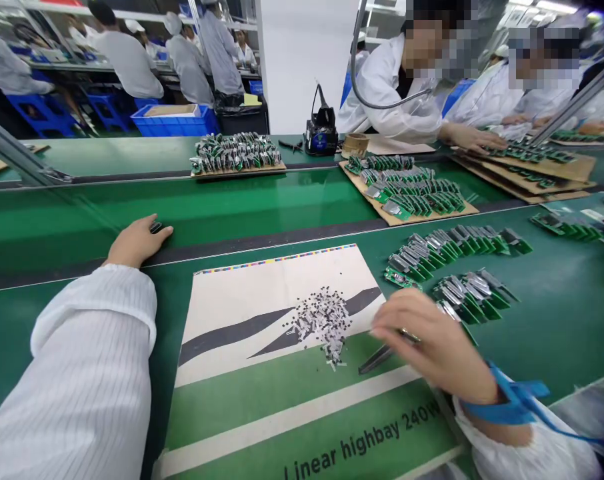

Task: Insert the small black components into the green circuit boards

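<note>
My left hand [136, 243] reaches to the dark edge strip of the green conveyor belt [232, 203]. Its fingers are closed around a small dark piece [155, 227], mostly hidden and too small to name. In my right hand [427, 337] is a pair of dark tweezers [375, 360], tips angled down to the left over a printed cardboard sheet [242, 407]. Left of the tips, a loose pile of tiny clear and black parts [325, 317] lies on the sheet. Beyond my right hand, rows of green circuit boards with metal parts [475, 293] lean against one another.
A cardboard tray of circuit boards [412, 190] rests across the belt, with another board-filled tray [239, 155] farther left. Beyond the belt are a black holder [321, 133] and a tape roll [355, 145]. A co-worker's hand [475, 138] touches stacked trays at right.
</note>
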A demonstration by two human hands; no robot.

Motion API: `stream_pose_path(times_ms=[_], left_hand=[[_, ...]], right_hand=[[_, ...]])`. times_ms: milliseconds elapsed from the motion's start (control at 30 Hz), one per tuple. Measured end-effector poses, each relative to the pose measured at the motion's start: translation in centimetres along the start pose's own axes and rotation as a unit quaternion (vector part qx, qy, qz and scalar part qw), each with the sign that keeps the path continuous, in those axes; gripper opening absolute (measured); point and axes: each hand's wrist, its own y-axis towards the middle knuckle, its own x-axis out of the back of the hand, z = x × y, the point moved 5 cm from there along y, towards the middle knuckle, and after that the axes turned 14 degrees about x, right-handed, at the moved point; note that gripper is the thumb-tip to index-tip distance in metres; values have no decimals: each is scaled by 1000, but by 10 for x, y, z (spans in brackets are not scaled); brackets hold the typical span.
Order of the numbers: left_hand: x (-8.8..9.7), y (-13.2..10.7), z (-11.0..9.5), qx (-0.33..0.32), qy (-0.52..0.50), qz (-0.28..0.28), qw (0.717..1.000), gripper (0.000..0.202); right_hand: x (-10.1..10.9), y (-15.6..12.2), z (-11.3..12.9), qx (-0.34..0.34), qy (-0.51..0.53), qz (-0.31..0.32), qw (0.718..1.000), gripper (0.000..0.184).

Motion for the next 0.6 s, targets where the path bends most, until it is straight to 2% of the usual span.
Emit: stream_pose_path(times_ms=[67, 100, 200, 400, 600], left_hand=[[-4, 6, 5, 18, 20, 4, 1000, 57], [-5, 7, 6, 21, 27, 0, 999, 53], [-4, 5, 5, 8, 18, -34, 999, 45], [6, -11, -4, -14, -38, -128, 991, 39], [11, -33, -11, -50, -102, -153, 982, 30]], right_hand=[[-30, 11, 15, 9, 37, 99, 994, 8], [-41, 12, 18, 0, 44, 130, 991, 7], [-61, 5, 19, -27, 51, 181, 982, 8], [-73, -5, 17, -50, 32, 198, 978, 10], [-76, -7, 22, -53, 37, 198, 978, 12]])
